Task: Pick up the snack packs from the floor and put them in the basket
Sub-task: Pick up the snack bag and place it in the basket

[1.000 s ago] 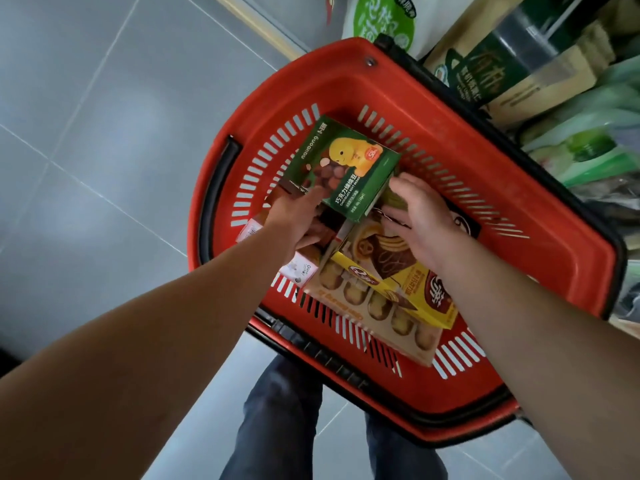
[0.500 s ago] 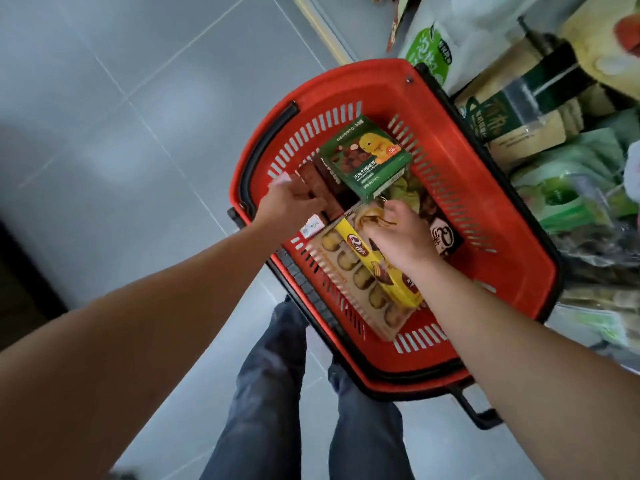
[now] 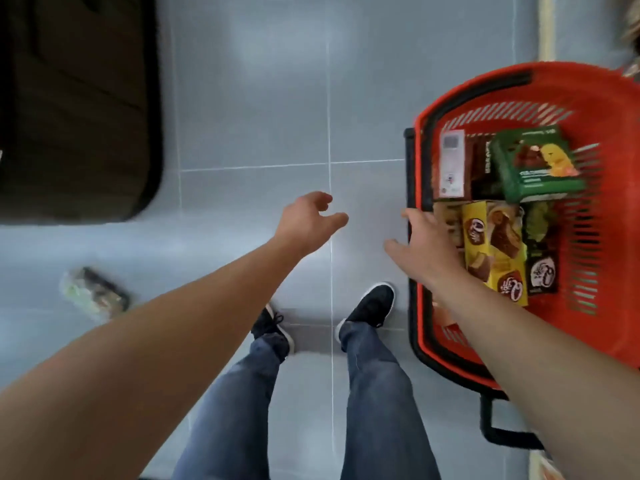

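The red basket (image 3: pixel 585 98) stands on the floor at the right, holding several snack packs: a green box (image 3: pixel 533 164), a yellow pack (image 3: pixel 491 244) and a white-labelled pack (image 3: pixel 452 164). My right hand (image 3: pixel 426 247) hovers over the basket's left rim with fingers spread, holding nothing. My left hand (image 3: pixel 308 223) hangs over the bare tiles left of the basket, fingers loosely curled and empty. One clear-wrapped snack pack (image 3: pixel 93 294) lies on the floor at the far left, well away from both hands.
A large dark object (image 3: pixel 76 105) fills the upper left corner. My feet in black shoes (image 3: pixel 370 304) stand on the grey tiles between the floor pack and the basket. A black basket handle (image 3: pixel 502 427) sticks out at the lower right.
Both hands have left the packs in the basket and drawn back to the left. The view has swung left, bringing the floor pack and the dark object into sight.
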A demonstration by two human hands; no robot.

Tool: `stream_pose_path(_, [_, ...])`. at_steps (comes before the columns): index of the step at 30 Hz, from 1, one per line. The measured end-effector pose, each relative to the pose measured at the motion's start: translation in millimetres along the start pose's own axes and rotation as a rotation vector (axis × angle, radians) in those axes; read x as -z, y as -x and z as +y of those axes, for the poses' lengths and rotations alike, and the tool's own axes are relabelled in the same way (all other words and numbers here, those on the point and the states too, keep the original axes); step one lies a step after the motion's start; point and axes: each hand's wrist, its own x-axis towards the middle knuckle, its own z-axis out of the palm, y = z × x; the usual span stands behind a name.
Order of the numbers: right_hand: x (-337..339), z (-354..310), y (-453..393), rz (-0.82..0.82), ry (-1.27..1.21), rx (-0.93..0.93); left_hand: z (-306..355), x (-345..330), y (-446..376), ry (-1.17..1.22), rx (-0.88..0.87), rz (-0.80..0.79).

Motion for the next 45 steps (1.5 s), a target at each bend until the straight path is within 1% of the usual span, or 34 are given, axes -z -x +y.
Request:
stream_pose_path(4, [-63, -70, 5, -0.122, 0.149, 0.124, -97, 46, 22, 0.122, 0.129, 0.079])
stream_pose_path(5, [-72, -81, 5, -0.129, 0.173, 0.143, -111, 52, 24, 0.136, 0.144, 0.086])
stream_pose_path(6, [-96, -103, 10, -0.155, 0.223, 0.177, -144, 65, 32, 0.183, 0.172, 0.112])
stream_pose_path(9, [-139, -146, 20, -0.179, 0.309, 0.238, -206, 89, 49, 0.270, 0.230, 0.150])
stream_pose_path(13, [-219, -215, 48, -0.234, 0.417, 0.310, -312, 129, 80, 0.401, 0.306, 0.207])
stream_pose_path(16, [-294, -277, 81, -0.272, 0.509, 0.380, -405, 163, 114, 0.527, 0.382, 0.268])
stream_pose_path(19, [-345, -327, 108, -0.298, 0.570, 0.405, -469, 187, 138, 0.645, 0.432, 0.322])
stream_pose_path(22, [-414, -388, 134, -0.343, 0.663, 0.490, -550, 216, 165, 0.787, 0.502, 0.395])
stream_pose_path(26, [-493, -459, 161, -0.399, 0.756, 0.592, -638, 245, 193, 0.924, 0.584, 0.476])
stream_pose_path(32, [-598, -541, 180, -0.496, 0.840, 0.701, -738, 277, 210, 1.060, 0.707, 0.582])
stream_pose_path(35, [-634, -568, 177, -0.537, 0.866, 0.711, -770, 288, 205, 1.099, 0.740, 0.598])
stream_pose_path(39, [-684, -602, 157, -0.607, 0.916, 0.730, -814, 309, 186, 1.165, 0.807, 0.619])
stream_pose_path(45, [-766, -647, 98, -0.680, 0.975, 0.707, -874, 341, 134, 1.219, 0.875, 0.633])
